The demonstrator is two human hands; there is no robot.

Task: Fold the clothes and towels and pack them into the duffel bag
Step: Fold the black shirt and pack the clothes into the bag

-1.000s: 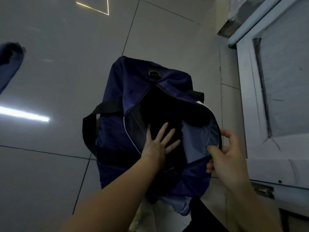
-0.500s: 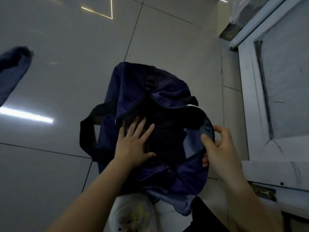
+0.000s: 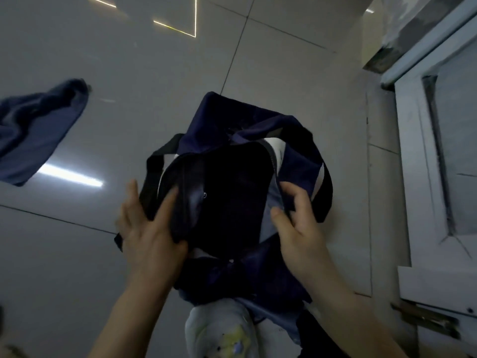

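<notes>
While the head camera looks down, a dark blue duffel bag sits on the shiny grey tiled floor, right in the middle of the view, with its top wide open. Inside the bag it is very dark, so what lies in there cannot be told. On the left side of the opening, the left hand grips the edge of the bag. Its thumb is tucked over the lip at the near end, and its long fingers lie spread along the outside of that edge, next to a black strap. So the left edge of the bag is pinched between thumb and fingers. On the right side, the right hand holds the other edge. Its thumb sits on the lighter blue lining just inside the opening, and its fingers curl round the outside of the rim, so the cloth is clamped between them. A second black strap loops past the right hand. Both hands are at the near half of the bag, one on each side, with the open mouth between them. Far off to the left, a blue piece of clothing lies on the floor, well apart from the bag. Just below the bag, close to the person, is a white cloth with a yellow print. A pale door frame stands along the right.
</notes>
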